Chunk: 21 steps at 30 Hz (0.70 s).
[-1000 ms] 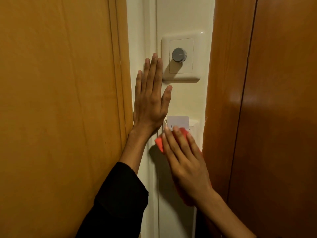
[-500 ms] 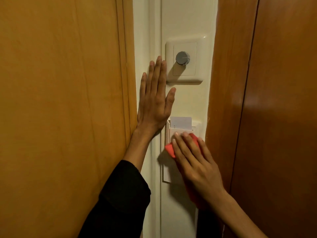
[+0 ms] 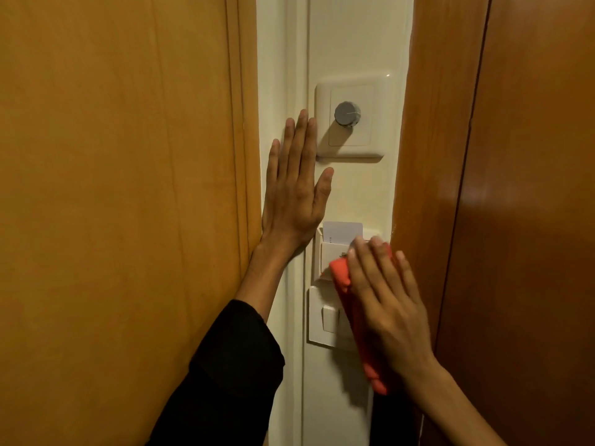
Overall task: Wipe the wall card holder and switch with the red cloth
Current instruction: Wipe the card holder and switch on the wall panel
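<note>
- Head view: the card holder (image 3: 333,255) serves as the landmark; it sits on the narrow cream wall strip (image 3: 354,43) between two wooden panels, with a white card (image 3: 342,231) standing in its slot
- The right hand (image 3: 386,300) lies flat, fingers together, pressing the red cloth (image 3: 352,304) against the lower right part of the card holder; the fingertips (image 3: 376,244) reach its top right edge, just below and right of the card
- The cloth is pinned under the palm rather than pinched, and its loose end hangs well below the card holder, over the right side of the rocker switch (image 3: 325,318)
- That rocker switch sits just beneath the card holder, its left half bare, the rest hidden by cloth and hand
- The left hand (image 3: 294,191) is spread and empty, flat on the wall above and left of the card holder
- A dimmer plate with a grey knob (image 3: 347,113) is mounted well above the card holder, untouched by either hand
- Judgement: wiping of the card holder is under way, with its left part not under the cloth; the switch below appears only draped, so a proper pass over it seems left to do; cleanliness itself cannot be judged here
</note>
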Motion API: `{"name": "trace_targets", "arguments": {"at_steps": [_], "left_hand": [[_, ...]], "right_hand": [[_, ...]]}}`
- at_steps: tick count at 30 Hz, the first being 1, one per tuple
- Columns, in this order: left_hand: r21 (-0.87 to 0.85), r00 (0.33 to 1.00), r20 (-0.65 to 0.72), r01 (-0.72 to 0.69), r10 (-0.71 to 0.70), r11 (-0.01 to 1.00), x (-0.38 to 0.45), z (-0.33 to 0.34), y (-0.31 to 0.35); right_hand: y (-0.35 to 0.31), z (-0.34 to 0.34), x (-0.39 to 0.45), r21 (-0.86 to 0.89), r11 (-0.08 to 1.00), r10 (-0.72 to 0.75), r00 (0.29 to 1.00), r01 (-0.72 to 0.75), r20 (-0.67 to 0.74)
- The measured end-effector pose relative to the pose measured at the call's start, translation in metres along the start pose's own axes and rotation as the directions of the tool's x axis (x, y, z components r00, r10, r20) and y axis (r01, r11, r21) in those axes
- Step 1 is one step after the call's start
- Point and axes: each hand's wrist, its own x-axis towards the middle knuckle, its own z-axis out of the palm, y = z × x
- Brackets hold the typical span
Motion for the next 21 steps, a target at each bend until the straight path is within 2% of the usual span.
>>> {"name": "trace_targets", "arguments": {"at_steps": [3, 4, 6, 8, 10, 13, 17, 19, 21], "left_hand": [[0.002, 1.0, 0.002, 0.003, -0.003, 1.0, 0.001, 0.002, 0.0], [0.0, 1.0, 0.002, 0.006, -0.006, 1.0, 0.0, 0.003, 0.0], [-0.005, 1.0, 0.001, 0.006, -0.006, 1.0, 0.001, 0.003, -0.001], [0.0, 1.0, -0.001, 0.005, -0.005, 1.0, 0.002, 0.002, 0.0], [-0.011, 1.0, 0.01, 0.008, -0.008, 1.0, 0.001, 0.0, 0.001], [-0.023, 1.0, 0.016, 0.008, -0.008, 1.0, -0.001, -0.002, 0.002], [-0.022, 1.0, 0.019, 0.01, -0.009, 1.0, 0.001, -0.001, 0.003], [-0.024, 1.0, 0.019, 0.01, -0.01, 1.0, 0.002, -0.001, 0.004], [-0.035, 1.0, 0.022, 0.006, -0.005, 0.999, 0.002, 0.0, 0.005]], "right_hand": [[-0.013, 0.003, 0.033, 0.118, 0.984, 0.142, 0.988, -0.135, -0.059], [-0.021, 0.006, 0.038, 0.102, 0.988, 0.125, 0.99, -0.117, -0.072], [-0.031, 0.014, 0.031, 0.04, 0.999, -0.003, 0.998, 0.005, -0.056], [-0.025, 0.018, 0.011, -0.036, 0.985, -0.17, 0.985, 0.17, 0.02], [-0.01, 0.016, -0.009, -0.097, 0.961, -0.251, 0.964, 0.259, 0.086], [0.001, 0.009, -0.013, -0.075, 0.985, -0.152, 0.987, 0.156, 0.052], [-0.023, 0.015, 0.021, 0.039, 0.999, -0.018, 0.999, 0.02, -0.048], [-0.034, 0.017, 0.029, 0.018, 0.997, -0.075, 0.997, 0.075, -0.021], [-0.03, 0.017, 0.021, -0.049, 0.979, -0.196, 0.978, 0.2, 0.063]]}}
